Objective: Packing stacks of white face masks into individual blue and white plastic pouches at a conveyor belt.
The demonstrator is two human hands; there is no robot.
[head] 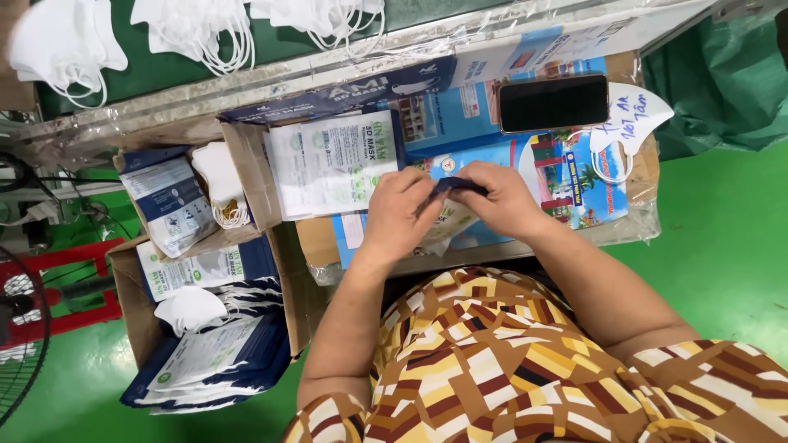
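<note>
Both hands meet over the small work table, pinching one mask packet with a dark blue top edge and a clear, whitish body. My left hand grips its left end. My right hand grips its right end, fingers curled over the blue strip. Most of the packet is hidden under the hands. A stack of flat printed packets lies just left of my left hand.
A black phone and a white mask with writing lie at the table's far right. Cardboard boxes at the left hold packets and white masks. Loose white masks sit on the green belt beyond. A fan stands far left.
</note>
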